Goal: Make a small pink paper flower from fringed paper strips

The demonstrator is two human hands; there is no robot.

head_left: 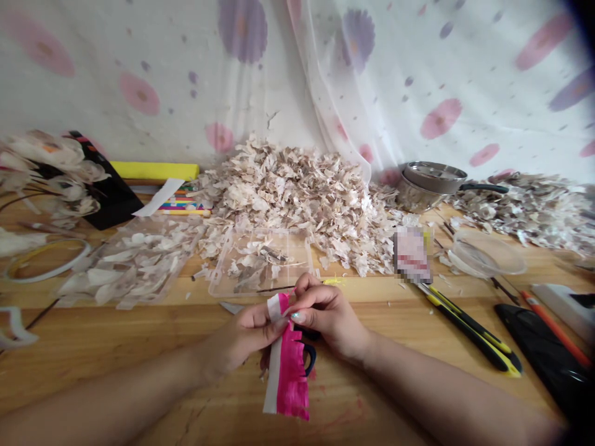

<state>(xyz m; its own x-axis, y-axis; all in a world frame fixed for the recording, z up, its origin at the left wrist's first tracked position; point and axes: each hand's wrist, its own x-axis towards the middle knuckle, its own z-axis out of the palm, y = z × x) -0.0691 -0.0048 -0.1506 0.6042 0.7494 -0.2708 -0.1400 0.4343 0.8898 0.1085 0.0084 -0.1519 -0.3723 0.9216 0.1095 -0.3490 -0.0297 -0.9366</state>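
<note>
My left hand (246,334) and my right hand (328,316) pinch the top end of a fringed strip of pink-and-white paper (288,371), which hangs down over the wooden table (139,365). Its pink edge is cut into a ragged fringe. The dark looped handle of a pair of scissors (309,358) shows just below my right hand, with the rest of the tool hidden behind my hands and the strip.
A large heap of pale petal-like scraps (288,198) lies ahead, spilling into a clear plastic box (258,263). A steel pot (432,186), two yellow-and-black utility knives (469,328), a clear round lid (486,251) and pale paper flowers (51,167) surround it.
</note>
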